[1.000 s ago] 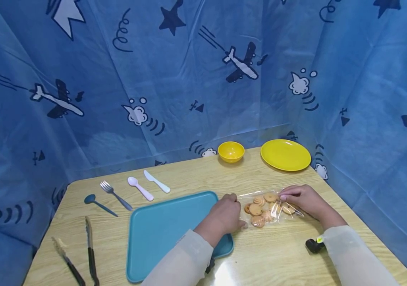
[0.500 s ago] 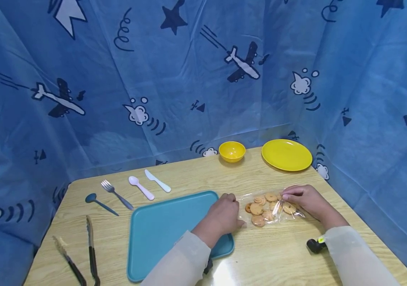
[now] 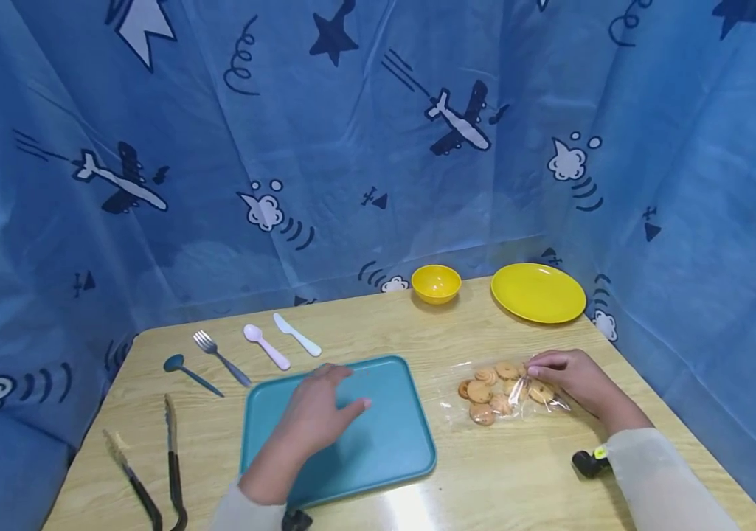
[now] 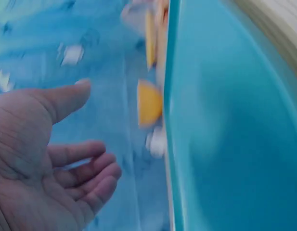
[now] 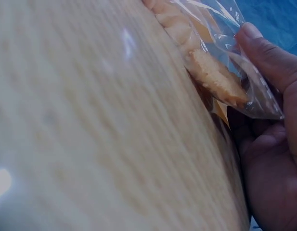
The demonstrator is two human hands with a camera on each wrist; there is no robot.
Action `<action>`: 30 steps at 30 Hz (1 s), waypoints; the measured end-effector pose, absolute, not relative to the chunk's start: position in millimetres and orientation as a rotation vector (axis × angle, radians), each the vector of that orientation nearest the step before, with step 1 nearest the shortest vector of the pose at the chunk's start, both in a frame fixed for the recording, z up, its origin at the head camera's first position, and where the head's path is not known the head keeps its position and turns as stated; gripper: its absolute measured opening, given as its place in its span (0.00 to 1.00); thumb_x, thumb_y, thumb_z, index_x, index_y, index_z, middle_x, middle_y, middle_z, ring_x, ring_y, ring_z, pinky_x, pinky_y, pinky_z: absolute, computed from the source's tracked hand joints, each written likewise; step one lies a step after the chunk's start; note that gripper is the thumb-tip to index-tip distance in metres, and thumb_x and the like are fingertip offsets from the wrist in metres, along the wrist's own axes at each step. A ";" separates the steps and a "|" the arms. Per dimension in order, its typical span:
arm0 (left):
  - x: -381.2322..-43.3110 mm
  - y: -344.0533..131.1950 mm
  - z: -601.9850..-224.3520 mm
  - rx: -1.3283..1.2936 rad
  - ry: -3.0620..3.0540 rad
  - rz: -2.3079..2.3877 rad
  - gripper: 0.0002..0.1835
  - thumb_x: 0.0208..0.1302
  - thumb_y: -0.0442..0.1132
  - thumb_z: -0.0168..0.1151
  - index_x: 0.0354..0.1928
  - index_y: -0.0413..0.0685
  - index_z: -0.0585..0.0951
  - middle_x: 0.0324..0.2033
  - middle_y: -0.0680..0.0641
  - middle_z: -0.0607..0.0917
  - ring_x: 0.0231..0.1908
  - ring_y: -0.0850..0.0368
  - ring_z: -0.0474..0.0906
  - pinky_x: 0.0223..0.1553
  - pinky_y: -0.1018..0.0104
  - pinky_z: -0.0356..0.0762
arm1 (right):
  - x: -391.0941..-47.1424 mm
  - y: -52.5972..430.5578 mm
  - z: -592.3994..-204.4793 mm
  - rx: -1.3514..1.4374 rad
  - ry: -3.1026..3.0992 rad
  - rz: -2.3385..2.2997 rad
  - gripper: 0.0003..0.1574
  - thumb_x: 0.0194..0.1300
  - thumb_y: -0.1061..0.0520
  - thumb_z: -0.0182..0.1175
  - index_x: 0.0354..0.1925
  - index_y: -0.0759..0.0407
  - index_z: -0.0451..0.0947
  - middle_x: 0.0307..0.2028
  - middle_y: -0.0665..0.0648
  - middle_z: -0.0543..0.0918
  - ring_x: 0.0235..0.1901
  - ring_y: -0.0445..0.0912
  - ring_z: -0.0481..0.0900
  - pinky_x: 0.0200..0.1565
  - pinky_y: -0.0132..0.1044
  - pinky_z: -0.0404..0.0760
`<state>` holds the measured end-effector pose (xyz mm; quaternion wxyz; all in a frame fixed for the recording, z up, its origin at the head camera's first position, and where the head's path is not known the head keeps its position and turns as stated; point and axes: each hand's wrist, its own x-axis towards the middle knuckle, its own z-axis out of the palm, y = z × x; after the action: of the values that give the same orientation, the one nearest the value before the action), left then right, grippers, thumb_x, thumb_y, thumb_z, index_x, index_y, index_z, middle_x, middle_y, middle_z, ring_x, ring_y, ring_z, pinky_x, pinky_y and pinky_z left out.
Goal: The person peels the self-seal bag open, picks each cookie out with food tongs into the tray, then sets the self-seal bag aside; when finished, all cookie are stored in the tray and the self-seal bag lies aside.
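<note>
My left hand point(image 3: 314, 420) hovers over the teal tray point(image 3: 391, 435), holding nothing, its thumb spread from the fingers. The left wrist view shows the palm and relaxed fingers point(image 4: 97, 185) beside the tray's rim point(image 4: 170, 115). To the right of the tray, a clear plastic bag of cookies point(image 3: 481, 391) lies flat on the table. My right hand point(image 3: 573, 380) pinches the bag's right end between thumb and fingers. Up close in the right wrist view, the thumb point(image 5: 264, 48) presses on the clear film next to a cookie point(image 5: 215, 77).
A yellow bowl point(image 3: 436, 285) and a yellow plate point(image 3: 538, 293) stand at the back. Left of them lie a white knife point(image 3: 296, 335), a pink spoon point(image 3: 267, 346), a grey fork point(image 3: 221, 358), a teal ladle-like spoon point(image 3: 193, 375) and tongs point(image 3: 175, 472). Blue curtains border the table.
My left hand has let go of the cookie bag's left end and moved left over the tray, its fingers opening out. The right hand keeps its hold on the bag.
</note>
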<state>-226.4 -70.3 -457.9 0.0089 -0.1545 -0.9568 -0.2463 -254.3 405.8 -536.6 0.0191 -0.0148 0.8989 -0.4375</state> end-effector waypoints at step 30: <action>-182.4 -289.8 -497.8 1.082 -3.097 -0.647 0.48 0.60 0.58 0.69 0.49 0.15 0.57 0.38 0.24 0.66 0.41 0.31 0.75 0.44 0.46 0.78 | -256.7 403.1 -537.5 -0.058 2.827 -1.233 0.27 0.66 0.33 0.65 0.51 0.50 0.89 0.56 0.58 0.86 0.60 0.53 0.79 0.63 0.52 0.73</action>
<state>-182.4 -289.8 -497.8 -0.1009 0.3218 -0.9215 -0.1924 -256.7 403.1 -537.5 0.0284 -0.0189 0.9160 -0.3996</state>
